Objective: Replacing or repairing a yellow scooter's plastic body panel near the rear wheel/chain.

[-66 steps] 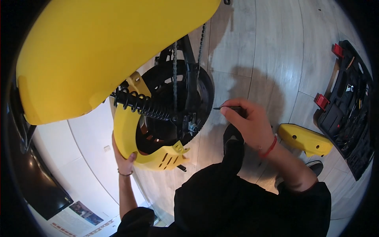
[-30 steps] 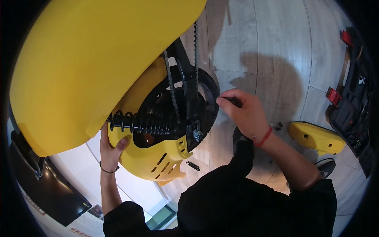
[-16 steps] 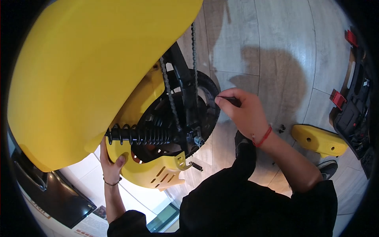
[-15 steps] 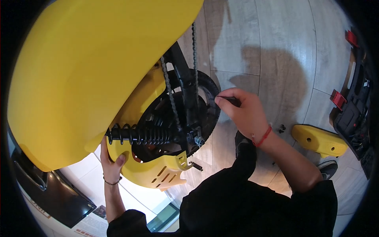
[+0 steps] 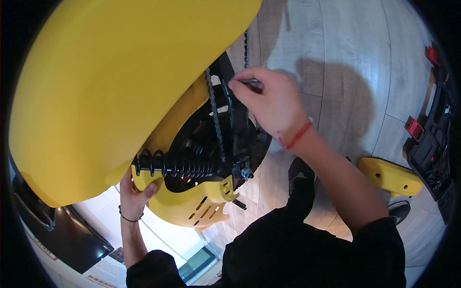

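Two bare hands in view, both occupied. Left hand has its grip closed around the outer edge of a yellow fender: thumb on the near face, other fingers mostly hidden behind. Fender curves around the lower-left part of a black wheel, slotted end toward the person. Right hand: grip pinched shut, thumb against index finger, on a small dark tool, mostly covered by the fingers. Fingertips sit right by the upper part of a black frame arm; can't tell if tool tip touches it. Chain runs just left of the arm. Black coil spring lies across the wheel, above the fender. Big yellow body shell fills upper left. Right side, on floor: yellow cover with two holes, beside an open black case with red latches.
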A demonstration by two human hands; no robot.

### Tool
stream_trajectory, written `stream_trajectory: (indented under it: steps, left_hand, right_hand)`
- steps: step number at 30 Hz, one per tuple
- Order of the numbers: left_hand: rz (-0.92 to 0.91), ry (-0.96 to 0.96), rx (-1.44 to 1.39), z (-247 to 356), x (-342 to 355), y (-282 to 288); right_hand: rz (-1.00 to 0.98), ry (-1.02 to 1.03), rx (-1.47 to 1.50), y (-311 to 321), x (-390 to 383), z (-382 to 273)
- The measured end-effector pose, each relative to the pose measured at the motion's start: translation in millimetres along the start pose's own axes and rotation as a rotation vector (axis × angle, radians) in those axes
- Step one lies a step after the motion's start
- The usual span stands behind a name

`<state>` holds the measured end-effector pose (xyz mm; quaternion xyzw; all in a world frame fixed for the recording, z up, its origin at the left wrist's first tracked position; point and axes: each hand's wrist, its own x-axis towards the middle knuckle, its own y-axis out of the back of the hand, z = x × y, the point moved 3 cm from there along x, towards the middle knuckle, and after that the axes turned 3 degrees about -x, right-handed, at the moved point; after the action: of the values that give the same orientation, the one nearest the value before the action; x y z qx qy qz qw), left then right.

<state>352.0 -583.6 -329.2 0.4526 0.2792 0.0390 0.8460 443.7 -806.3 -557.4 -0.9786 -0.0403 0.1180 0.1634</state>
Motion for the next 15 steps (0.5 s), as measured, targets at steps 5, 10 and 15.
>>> stream_trajectory:
  steps: [5, 10, 15]
  left_hand:
    - [0.003, 0.002, 0.142, -3.1, 7.3, 5.7]
    - [-0.047, 0.04, 0.116, -10.1, 3.5, 3.8]
    - [-0.051, 0.11, 0.191, -14.3, -0.8, 8.3]
  right_hand:
    - [-0.059, 0.008, -0.105, -14.9, 17.5, 1.5]
    - [-0.03, 0.015, -0.088, -12.2, 23.3, 17.0]
    - [-0.014, 0.028, -0.147, -11.2, 26.4, 11.4]
